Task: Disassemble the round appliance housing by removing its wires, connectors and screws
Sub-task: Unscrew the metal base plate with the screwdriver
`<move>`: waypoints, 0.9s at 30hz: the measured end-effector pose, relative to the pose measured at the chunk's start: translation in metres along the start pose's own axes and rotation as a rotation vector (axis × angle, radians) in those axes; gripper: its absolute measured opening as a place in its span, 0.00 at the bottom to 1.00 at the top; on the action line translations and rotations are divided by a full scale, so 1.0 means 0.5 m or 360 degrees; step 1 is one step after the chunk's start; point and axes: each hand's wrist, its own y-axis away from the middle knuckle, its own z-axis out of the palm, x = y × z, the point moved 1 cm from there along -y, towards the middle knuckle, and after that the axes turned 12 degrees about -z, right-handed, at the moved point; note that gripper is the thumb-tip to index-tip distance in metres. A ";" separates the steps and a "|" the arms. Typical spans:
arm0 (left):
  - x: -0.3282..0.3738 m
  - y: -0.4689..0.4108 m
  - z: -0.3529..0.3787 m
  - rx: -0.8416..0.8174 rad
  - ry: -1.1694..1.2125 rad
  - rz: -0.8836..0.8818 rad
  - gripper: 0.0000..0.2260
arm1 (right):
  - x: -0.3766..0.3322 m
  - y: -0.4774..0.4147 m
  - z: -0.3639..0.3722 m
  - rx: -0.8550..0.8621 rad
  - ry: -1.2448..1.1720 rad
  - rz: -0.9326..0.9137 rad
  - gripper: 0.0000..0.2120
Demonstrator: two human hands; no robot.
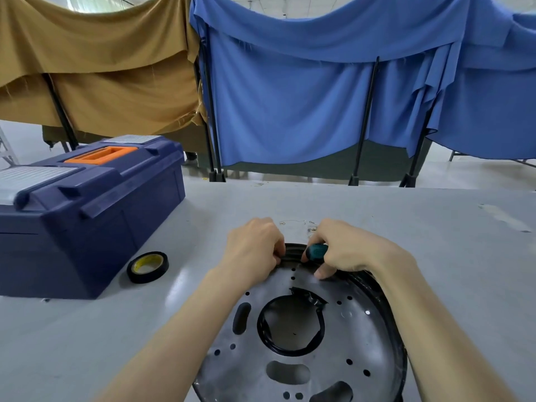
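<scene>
The round appliance housing (324, 346) lies flat on the grey table in front of me, a perforated metal disc with a black rim and a black-edged centre hole. My left hand (255, 250) pinches the black rim at the housing's far edge. My right hand (348, 250) grips a green-handled screwdriver (317, 250), held just above the same far rim; its tip is hidden. A thin loose wire and small connectors (304, 224) lie on the table just beyond my hands.
A dark blue toolbox (87, 210) with an orange handle stands at the left. A roll of black tape (148, 266) lies in front of it. Blue and tan cloth screens (319, 91) hang behind the table's far edge.
</scene>
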 end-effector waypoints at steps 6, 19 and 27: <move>0.006 0.003 0.005 -0.0026 -0.0203 0.0155 0.11 | -0.002 -0.002 0.002 0.0019 0.0022 0.0004 0.13; 0.019 0.034 0.031 0.0197 -0.0796 0.0503 0.09 | -0.002 -0.004 0.004 0.0018 0.0040 0.0004 0.12; 0.044 0.053 0.023 0.0211 -0.1036 0.0525 0.07 | -0.001 -0.005 0.005 0.0025 0.0036 0.0000 0.13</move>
